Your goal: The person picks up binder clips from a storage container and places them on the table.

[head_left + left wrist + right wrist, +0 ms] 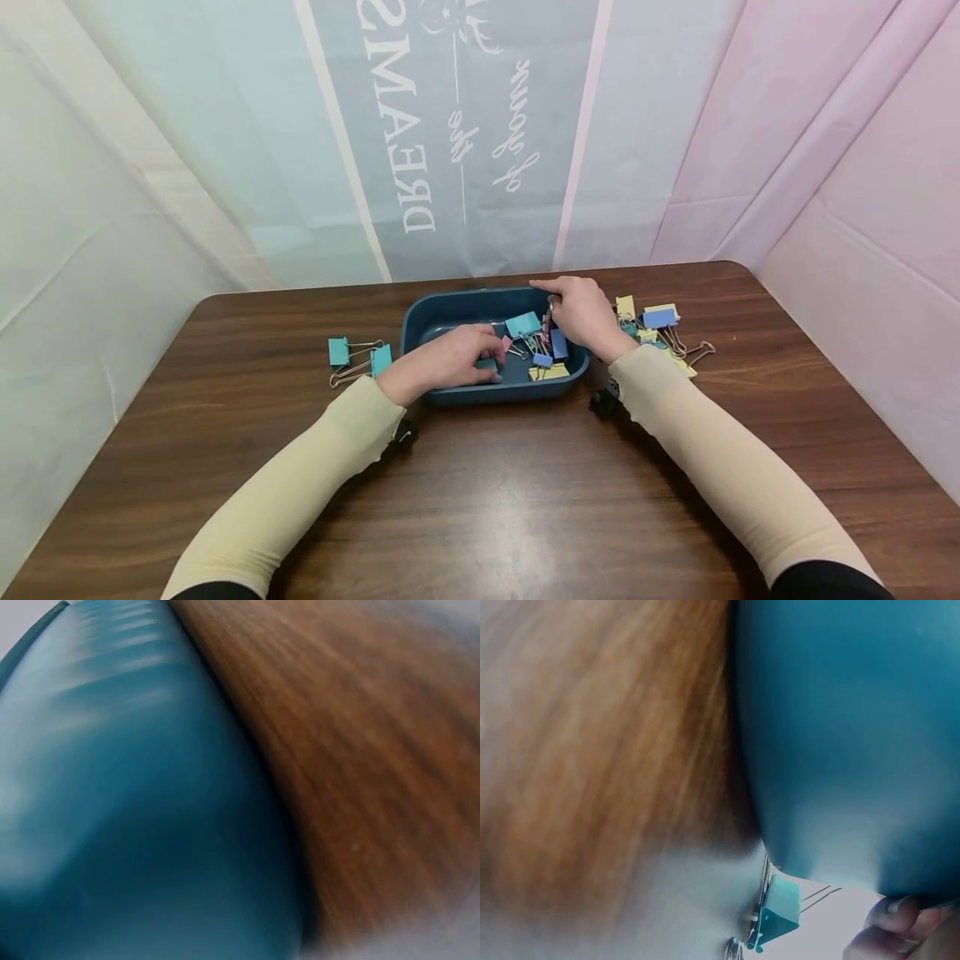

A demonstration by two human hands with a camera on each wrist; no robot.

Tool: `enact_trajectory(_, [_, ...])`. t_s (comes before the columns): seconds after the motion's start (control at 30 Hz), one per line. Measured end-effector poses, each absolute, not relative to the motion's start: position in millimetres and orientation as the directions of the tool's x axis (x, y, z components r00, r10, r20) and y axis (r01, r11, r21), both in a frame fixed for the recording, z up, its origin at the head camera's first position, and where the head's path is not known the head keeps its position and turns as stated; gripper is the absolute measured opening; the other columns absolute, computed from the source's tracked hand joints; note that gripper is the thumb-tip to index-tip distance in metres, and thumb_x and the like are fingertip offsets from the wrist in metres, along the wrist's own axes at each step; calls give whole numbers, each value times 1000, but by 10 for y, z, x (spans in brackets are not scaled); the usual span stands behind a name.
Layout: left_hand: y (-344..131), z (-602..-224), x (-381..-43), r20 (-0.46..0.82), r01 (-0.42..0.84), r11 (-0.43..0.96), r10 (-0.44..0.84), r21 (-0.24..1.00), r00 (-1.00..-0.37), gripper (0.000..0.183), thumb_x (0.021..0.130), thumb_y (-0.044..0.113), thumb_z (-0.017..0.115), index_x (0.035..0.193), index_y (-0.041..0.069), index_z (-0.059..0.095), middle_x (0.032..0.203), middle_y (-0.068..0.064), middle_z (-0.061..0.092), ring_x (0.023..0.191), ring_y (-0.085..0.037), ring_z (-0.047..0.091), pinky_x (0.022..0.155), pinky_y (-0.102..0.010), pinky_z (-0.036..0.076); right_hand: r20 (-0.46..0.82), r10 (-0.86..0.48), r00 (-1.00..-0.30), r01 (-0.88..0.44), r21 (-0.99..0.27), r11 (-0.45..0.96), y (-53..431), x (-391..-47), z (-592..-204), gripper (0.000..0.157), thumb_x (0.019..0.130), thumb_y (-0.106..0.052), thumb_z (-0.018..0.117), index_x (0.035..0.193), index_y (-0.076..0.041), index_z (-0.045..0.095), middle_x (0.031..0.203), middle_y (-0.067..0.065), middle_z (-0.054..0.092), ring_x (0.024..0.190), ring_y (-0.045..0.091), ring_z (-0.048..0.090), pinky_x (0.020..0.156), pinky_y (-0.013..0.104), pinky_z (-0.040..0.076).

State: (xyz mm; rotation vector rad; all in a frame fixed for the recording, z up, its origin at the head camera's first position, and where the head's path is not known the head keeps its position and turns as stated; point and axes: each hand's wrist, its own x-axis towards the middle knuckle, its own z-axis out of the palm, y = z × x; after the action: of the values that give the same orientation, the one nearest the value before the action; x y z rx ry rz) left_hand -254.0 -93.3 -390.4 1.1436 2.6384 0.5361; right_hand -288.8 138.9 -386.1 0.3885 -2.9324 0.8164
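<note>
A dark blue bin holds several binder clips in teal, pink, blue and yellow. My left hand reaches over its left front side. The thumb and curled fingers of that hand are around a small teal binder clip inside the bin. My right hand is at the bin's back right corner, index finger stretched left along the back rim. A metal-handled, pinkish clip is right under it; whether the fingers grip it is unclear. In the right wrist view, curled fingers show beside the bin's wall.
Two teal binder clips lie left of the bin on the brown wooden table. A pile of yellow, blue and teal clips lies to the right. A printed curtain hangs behind the table.
</note>
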Motion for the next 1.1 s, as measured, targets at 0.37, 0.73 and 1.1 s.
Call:
enact_trajectory(0.37, [-927,-3908,-2540,-83,628,666,709,402,-700,19,92,25,74,107,13,75,107,0,60,98,-15,56,89,-29,49,136,-217,-967,-256,-510,822,1390,-2895,-3859,45,101,-5,50,138,-26,62,125,16,62,46,26,43,44,34,40])
enact_trajectory(0.73, [-929,-3880,-2516,-17,619,664,688,420,-726,8,92,23,74,89,18,68,96,3,56,86,-15,54,77,-28,48,133,-215,-967,-253,-514,820,1399,-2891,-3847,44,100,-5,50,138,-25,61,116,16,64,45,26,43,44,34,39])
enact_trajectory(1.1, [-1054,-3736,-2451,194,609,651,594,453,-780,8,89,16,74,90,17,67,95,4,62,88,-14,57,80,-29,51,116,-224,-968,-252,-507,825,1386,-2887,-3842,45,100,-5,49,139,-26,61,87,15,61,45,25,43,44,33,39])
